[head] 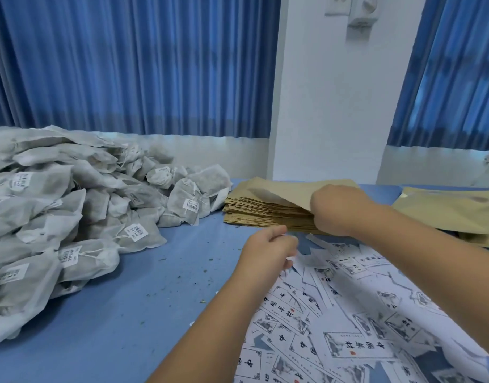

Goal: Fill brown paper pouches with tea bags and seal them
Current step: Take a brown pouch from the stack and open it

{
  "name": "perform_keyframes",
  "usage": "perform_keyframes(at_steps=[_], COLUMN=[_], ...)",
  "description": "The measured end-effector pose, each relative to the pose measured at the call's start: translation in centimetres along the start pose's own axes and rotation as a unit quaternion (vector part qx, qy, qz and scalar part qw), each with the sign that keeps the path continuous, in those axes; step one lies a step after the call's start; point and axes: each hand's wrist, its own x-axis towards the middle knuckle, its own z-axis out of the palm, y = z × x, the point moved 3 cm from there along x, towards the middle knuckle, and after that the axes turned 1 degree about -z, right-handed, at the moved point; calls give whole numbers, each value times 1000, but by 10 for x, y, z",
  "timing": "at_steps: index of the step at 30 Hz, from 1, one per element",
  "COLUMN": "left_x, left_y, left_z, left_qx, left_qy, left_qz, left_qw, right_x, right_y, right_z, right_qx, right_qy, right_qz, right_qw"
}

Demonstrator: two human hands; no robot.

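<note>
A stack of flat brown paper pouches lies at the far middle of the blue table. My right hand pinches the near right corner of the top pouch and lifts it off the stack. My left hand hovers just in front of the stack with fingers loosely curled and nothing in them. A big heap of white mesh tea bags with barcode tags fills the left side.
Printed white labels with black characters lie scattered under my forearms at the right. More brown pouches lie at the far right. Blue curtains and a white wall pillar stand behind the table.
</note>
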Motion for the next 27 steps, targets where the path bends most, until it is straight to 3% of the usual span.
perform_keyframes(at_steps=[3,6,9,13,17,21,27], left_x=[-7,-16,-20,-18,-16,-18,-13], left_y=[-2,-3,-5,-13,-13,1,9], left_z=[18,38,53,54,40,27,3], left_qx=[-19,-45,-68,-155,-150,-251,-223], left_qy=[-116,-165,-110,3,49,14,-59], left_qz=[-5,4,5,-70,-85,-88,-81], left_qw=[993,985,992,985,984,964,970], right_x=[-7,-11,-13,-19,-26,-35,-55], right_y=[-19,-32,-41,-56,-64,-52,-24], right_z=[-24,-35,-39,-37,-34,-36,-28], right_qx=[148,303,397,487,504,493,518], right_qy=[5,-54,-73,-94,-108,-33,50], right_qz=[-6,21,46,48,9,0,-2], right_qw=[989,951,914,867,857,870,854])
